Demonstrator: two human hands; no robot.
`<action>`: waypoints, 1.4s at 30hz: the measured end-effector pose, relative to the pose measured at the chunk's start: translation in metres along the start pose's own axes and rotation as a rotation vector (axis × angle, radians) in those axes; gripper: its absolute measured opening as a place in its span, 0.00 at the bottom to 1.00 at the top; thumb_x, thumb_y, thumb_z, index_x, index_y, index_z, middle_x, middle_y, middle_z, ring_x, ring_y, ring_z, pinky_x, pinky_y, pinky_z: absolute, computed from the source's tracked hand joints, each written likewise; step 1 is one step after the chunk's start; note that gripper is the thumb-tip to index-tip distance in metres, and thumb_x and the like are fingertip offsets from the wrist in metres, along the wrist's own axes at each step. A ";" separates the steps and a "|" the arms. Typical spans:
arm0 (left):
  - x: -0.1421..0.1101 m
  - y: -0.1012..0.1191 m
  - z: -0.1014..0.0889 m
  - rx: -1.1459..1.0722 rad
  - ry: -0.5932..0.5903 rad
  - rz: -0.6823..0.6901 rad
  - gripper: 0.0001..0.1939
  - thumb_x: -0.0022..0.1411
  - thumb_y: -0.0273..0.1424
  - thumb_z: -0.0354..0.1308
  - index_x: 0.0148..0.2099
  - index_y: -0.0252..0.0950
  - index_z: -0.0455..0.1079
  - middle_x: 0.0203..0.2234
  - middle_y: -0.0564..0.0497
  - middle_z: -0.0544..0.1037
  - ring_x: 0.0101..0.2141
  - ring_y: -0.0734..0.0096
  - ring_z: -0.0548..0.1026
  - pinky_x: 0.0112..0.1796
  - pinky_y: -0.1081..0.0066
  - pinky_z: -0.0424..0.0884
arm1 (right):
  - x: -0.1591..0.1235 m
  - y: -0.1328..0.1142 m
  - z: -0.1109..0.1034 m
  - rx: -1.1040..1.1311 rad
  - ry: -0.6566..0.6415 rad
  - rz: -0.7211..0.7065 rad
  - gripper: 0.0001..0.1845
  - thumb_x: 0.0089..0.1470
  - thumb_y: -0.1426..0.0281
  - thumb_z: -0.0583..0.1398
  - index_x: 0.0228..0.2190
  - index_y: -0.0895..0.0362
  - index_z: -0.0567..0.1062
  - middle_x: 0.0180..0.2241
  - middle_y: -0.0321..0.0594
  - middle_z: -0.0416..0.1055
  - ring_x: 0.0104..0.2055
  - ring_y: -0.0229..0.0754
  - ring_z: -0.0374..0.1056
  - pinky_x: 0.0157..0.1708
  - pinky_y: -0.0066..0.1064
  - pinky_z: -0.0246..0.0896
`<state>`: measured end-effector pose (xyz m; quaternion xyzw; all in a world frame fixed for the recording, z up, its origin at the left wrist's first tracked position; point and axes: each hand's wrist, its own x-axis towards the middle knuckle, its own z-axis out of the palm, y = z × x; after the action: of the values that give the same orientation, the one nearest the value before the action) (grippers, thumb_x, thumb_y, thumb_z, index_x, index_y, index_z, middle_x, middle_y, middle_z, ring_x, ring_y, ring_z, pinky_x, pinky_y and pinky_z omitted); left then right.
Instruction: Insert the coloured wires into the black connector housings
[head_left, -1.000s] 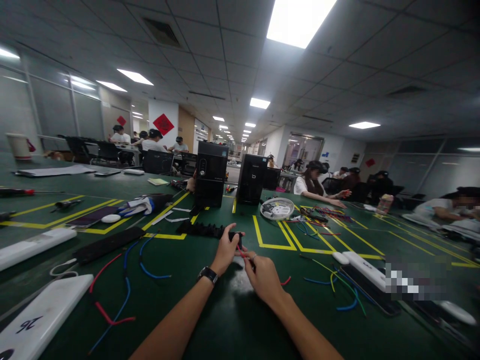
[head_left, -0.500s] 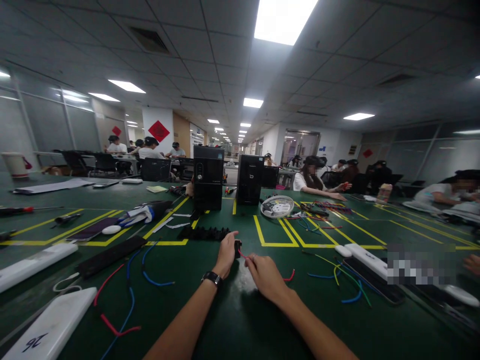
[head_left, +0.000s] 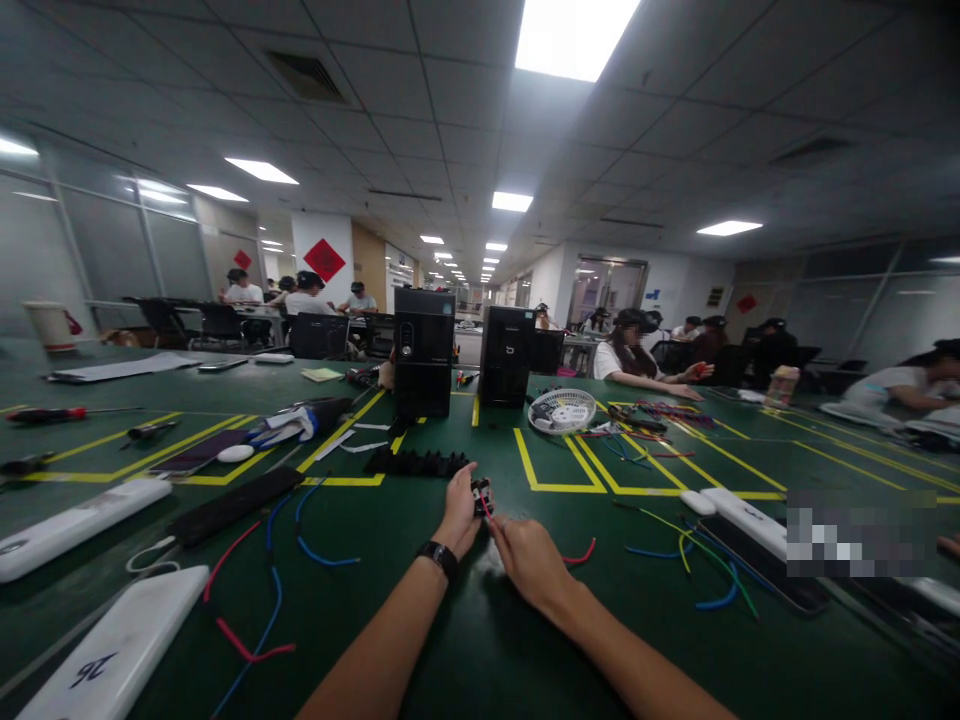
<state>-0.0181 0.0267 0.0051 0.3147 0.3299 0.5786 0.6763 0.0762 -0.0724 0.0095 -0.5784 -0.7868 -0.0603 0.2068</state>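
Left hand (head_left: 456,512) grips small black electrical block (head_left: 481,497); right hand (head_left: 531,562) pinches red wire (head_left: 486,508), one end at the block. Clock centred on hands: black ribbed strip (head_left: 420,463) at 10, PC towers (head_left: 424,365) at 11 and 12, white basket (head_left: 561,412) at 1.

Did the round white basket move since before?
No. The white basket sits in the same place against the yellow tape lines; only the whole view shifted.
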 end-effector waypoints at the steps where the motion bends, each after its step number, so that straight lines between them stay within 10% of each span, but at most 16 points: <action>1: 0.000 0.000 0.001 -0.002 0.002 0.001 0.16 0.62 0.34 0.48 0.51 0.35 0.60 0.21 0.54 0.69 0.18 0.75 0.69 0.20 0.75 0.64 | 0.001 0.001 0.000 -0.002 0.009 0.007 0.17 0.64 0.69 0.45 0.34 0.58 0.72 0.30 0.43 0.76 0.31 0.40 0.72 0.31 0.25 0.54; 10: -0.004 -0.001 0.004 0.185 -0.033 0.176 0.14 0.62 0.35 0.47 0.48 0.37 0.62 0.25 0.53 0.71 0.20 0.77 0.69 0.21 0.77 0.64 | 0.001 -0.023 0.002 0.029 0.055 0.079 0.18 0.64 0.69 0.44 0.32 0.58 0.71 0.28 0.43 0.75 0.30 0.40 0.72 0.29 0.26 0.53; 18: -0.006 0.012 0.007 -0.003 -0.092 0.126 0.15 0.60 0.32 0.46 0.50 0.37 0.57 0.24 0.52 0.71 0.21 0.74 0.70 0.23 0.73 0.67 | 0.003 0.008 -0.013 0.142 0.084 0.117 0.17 0.64 0.69 0.46 0.33 0.57 0.72 0.26 0.40 0.74 0.29 0.38 0.71 0.29 0.24 0.53; 25: 0.002 0.003 -0.005 0.310 0.030 0.336 0.15 0.63 0.35 0.41 0.49 0.38 0.61 0.28 0.51 0.72 0.21 0.76 0.69 0.22 0.75 0.66 | 0.003 -0.016 -0.001 0.177 0.087 0.086 0.18 0.64 0.69 0.46 0.30 0.57 0.73 0.27 0.40 0.75 0.29 0.37 0.71 0.29 0.24 0.54; 31: -0.001 0.000 -0.011 0.451 -0.067 0.379 0.15 0.63 0.37 0.44 0.47 0.37 0.64 0.29 0.50 0.73 0.27 0.74 0.71 0.27 0.75 0.66 | 0.014 0.008 -0.032 0.209 0.147 0.091 0.18 0.63 0.70 0.48 0.26 0.58 0.72 0.26 0.39 0.74 0.28 0.37 0.70 0.29 0.24 0.53; 36: -0.003 -0.001 0.005 0.145 -0.008 0.266 0.12 0.61 0.35 0.47 0.46 0.37 0.63 0.26 0.51 0.72 0.23 0.75 0.70 0.26 0.74 0.66 | 0.007 0.005 -0.032 0.150 0.151 0.084 0.20 0.64 0.69 0.45 0.30 0.58 0.72 0.28 0.41 0.75 0.30 0.38 0.71 0.29 0.25 0.53; 42: 0.016 0.051 -0.018 -0.193 0.113 0.173 0.11 0.58 0.31 0.48 0.45 0.39 0.58 0.22 0.55 0.68 0.21 0.75 0.70 0.25 0.73 0.66 | -0.010 -0.013 0.000 -0.011 -0.044 -0.022 0.18 0.63 0.67 0.46 0.31 0.57 0.73 0.25 0.42 0.74 0.26 0.39 0.70 0.28 0.26 0.51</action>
<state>-0.0602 0.0501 0.0347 0.2424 0.2821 0.6807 0.6311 0.0665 -0.0857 0.0077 -0.5720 -0.7971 -0.0543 0.1855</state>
